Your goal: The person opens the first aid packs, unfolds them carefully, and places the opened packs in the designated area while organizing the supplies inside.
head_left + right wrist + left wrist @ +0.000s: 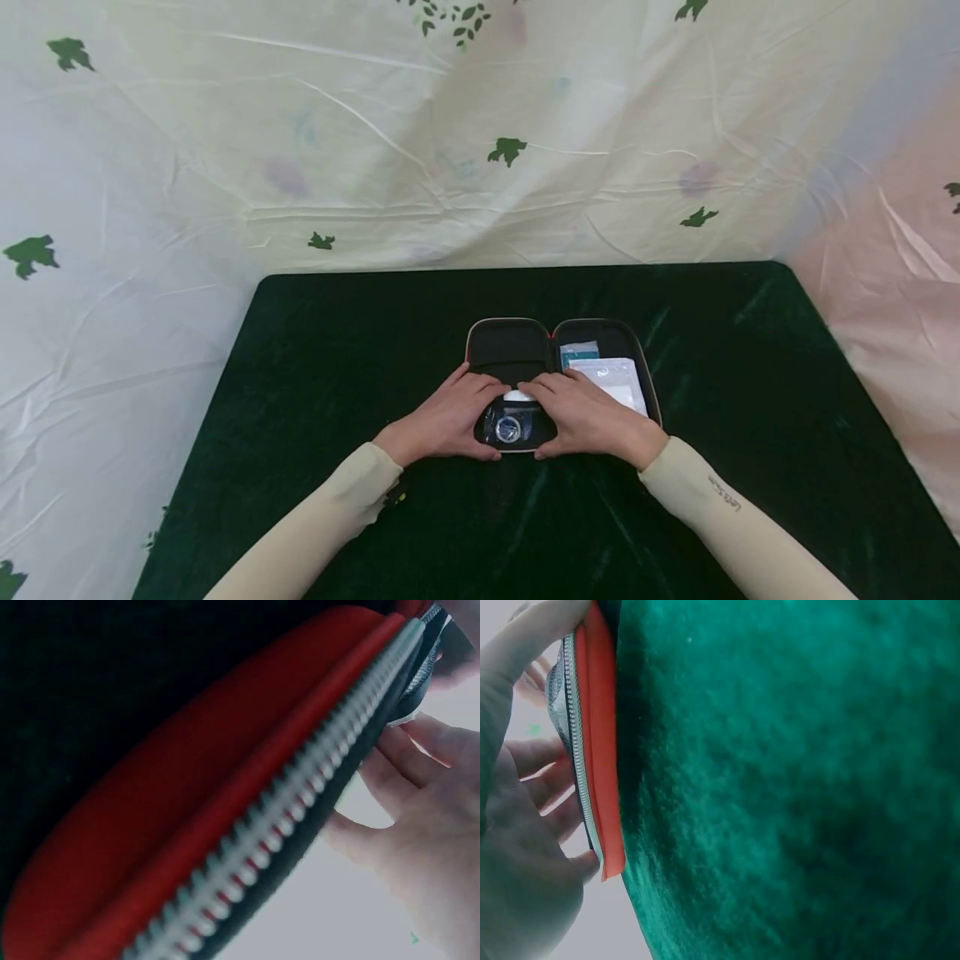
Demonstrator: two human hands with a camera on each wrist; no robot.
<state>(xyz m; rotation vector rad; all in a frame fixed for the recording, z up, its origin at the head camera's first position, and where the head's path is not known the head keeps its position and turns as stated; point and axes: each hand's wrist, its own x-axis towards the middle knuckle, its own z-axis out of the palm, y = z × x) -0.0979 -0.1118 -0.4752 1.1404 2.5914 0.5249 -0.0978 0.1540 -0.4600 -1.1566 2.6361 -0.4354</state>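
A zip case lies unfolded on the table, black inside, with a red outer shell and a zip along its rim. My left hand holds its left half, thumb at the front edge and fingers over the inside. Opposite it, my right hand spans the same half, thumb at the front edge and fingertips by the pocket's upper edge. Between the fingertips shows a small white item, partly hidden. Below it, a clear-wrapped round item sits in the front pocket.
In the right half of the case lie a white packet and a blue-and-white packet, partly overlapped. Dark green velvet covers the table. A pale curtain with green leaf and bird shapes hangs behind and at both sides.
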